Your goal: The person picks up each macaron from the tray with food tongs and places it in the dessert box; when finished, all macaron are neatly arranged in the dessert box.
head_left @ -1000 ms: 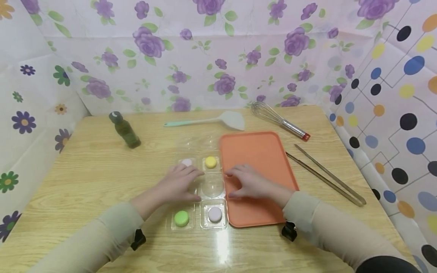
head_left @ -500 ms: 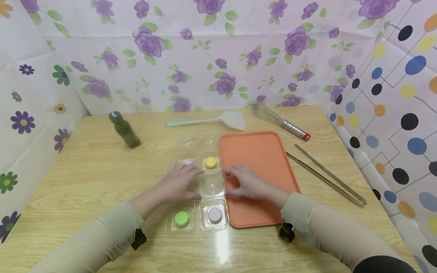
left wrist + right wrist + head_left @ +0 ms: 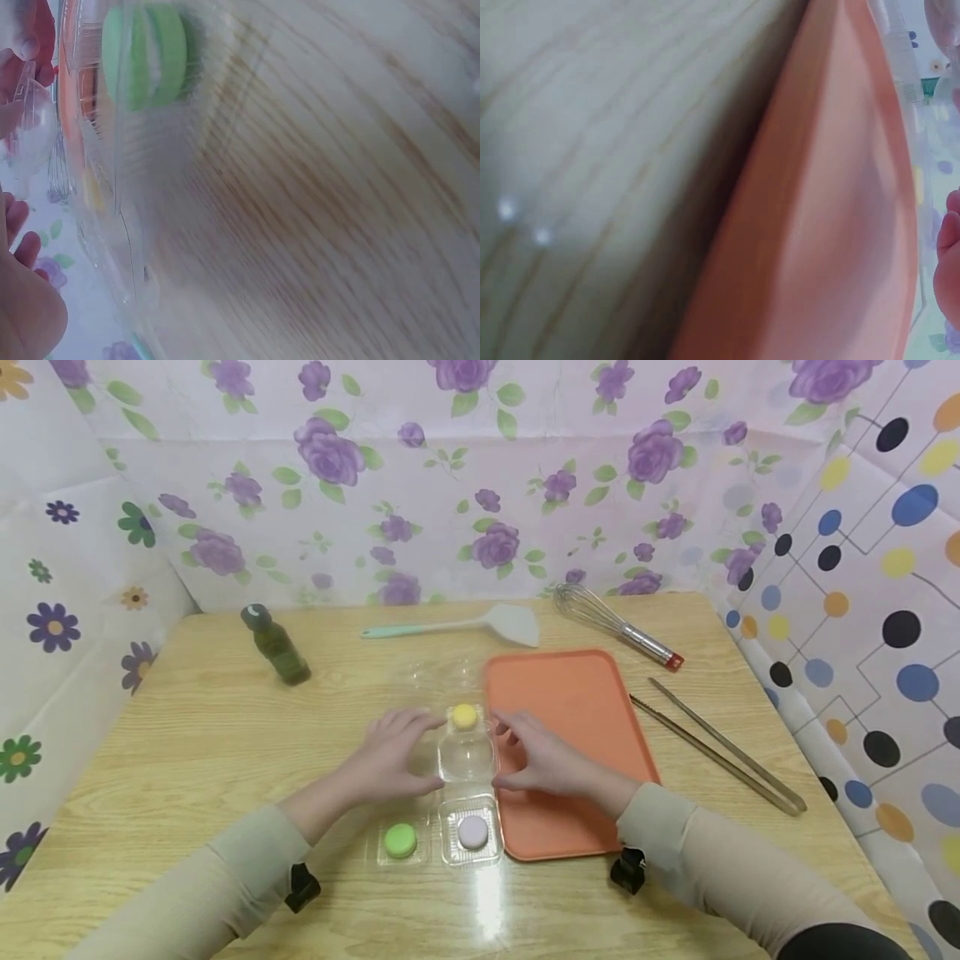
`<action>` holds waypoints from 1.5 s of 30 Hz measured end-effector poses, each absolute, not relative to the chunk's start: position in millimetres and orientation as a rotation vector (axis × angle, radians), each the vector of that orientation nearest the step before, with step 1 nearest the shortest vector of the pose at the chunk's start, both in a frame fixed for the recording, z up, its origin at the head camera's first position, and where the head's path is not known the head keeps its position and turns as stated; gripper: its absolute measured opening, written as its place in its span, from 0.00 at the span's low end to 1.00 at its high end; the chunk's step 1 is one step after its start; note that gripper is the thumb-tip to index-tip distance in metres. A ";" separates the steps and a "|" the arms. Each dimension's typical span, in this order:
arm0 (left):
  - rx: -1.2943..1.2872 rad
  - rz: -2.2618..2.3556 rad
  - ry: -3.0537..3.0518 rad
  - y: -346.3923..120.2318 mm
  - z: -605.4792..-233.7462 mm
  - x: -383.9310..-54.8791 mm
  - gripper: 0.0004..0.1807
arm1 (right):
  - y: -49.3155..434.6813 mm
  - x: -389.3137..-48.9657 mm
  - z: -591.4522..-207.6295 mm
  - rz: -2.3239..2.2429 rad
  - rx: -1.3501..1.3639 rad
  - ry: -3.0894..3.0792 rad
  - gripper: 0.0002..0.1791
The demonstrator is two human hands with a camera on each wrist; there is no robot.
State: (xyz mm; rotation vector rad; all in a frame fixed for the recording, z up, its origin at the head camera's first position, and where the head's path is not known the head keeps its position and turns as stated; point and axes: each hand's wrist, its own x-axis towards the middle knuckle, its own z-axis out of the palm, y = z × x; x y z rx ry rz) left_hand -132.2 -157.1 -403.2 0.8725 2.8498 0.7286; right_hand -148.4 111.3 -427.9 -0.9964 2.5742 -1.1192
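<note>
Grip of left hand (image 3: 386,756) and right hand (image 3: 546,760): clamped on opposite edges of clear lid (image 3: 467,758), probably for balance. On near side of grip: lavender macaron (image 3: 472,832) in clear base (image 3: 448,853), likely against rolling. Beyond grip: yellow macaron (image 3: 465,717). Beneath right hand: orange tray (image 3: 562,689).

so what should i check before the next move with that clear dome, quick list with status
1. Clear dome supported on both sides: ok, left hand and right hand hold opposite sides.
2. Lilac macaron inside its container: ok.
3. Green macaron in sight: ok, nearer the person than the left hand.
4. Space hidden behind the left hand: cannot tell.
5. Gap between orange tray and the lilac macaron's container: not ok, edges appear to meet.
6. Tongs away from the dome: ok, beyond the tray's right edge.
</note>
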 end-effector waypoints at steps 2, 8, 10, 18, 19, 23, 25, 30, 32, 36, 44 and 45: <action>0.878 0.762 2.841 -156.5 -402.6 -131.7 0.47 | 110.9 -148.4 -426.8 -1.131 -1.000 2.572 0.51; 0.840 0.862 2.800 -152.8 -402.3 -129.2 0.54 | 110.4 -148.0 -424.6 -1.141 -1.023 2.563 0.49; 0.834 0.875 2.801 -151.1 -403.0 -128.4 0.56 | 109.9 -148.1 -423.9 -1.140 -1.038 2.562 0.48; 0.850 0.852 2.859 -147.9 -404.7 -127.1 0.53 | 109.2 -149.0 -424.4 -1.163 -1.107 2.562 0.47; 0.858 0.846 2.864 -147.9 -404.5 -126.9 0.53 | 109.3 -149.0 -424.3 -1.175 -1.107 2.551 0.47; 0.892 0.804 2.890 -147.8 -403.5 -126.4 0.52 | 109.5 -149.0 -422.6 -1.279 -1.035 2.436 0.49; 0.908 0.780 2.905 -147.6 -402.9 -126.4 0.52 | 109.2 -149.3 -421.1 -1.355 -0.969 2.327 0.47; 0.955 0.704 2.963 -146.4 -401.1 -126.3 0.51 | 107.6 -149.7 -417.0 -1.540 -0.777 1.929 0.34; 0.979 0.679 2.984 -146.1 -400.5 -126.0 0.51 | 106.3 -149.6 -416.6 -1.595 -0.682 1.770 0.32; 1.032 0.636 3.017 -145.8 -399.1 -125.2 0.50 | 103.5 -149.3 -416.3 -1.657 -0.532 1.565 0.38; 1.220 0.532 3.075 -146.4 -401.5 -126.0 0.47 | 100.4 -150.3 -419.7 -1.674 -0.373 1.424 0.38; 1.251 0.531 3.083 -146.5 -402.0 -126.4 0.47 | 100.2 -150.4 -420.1 -1.678 -0.361 1.409 0.39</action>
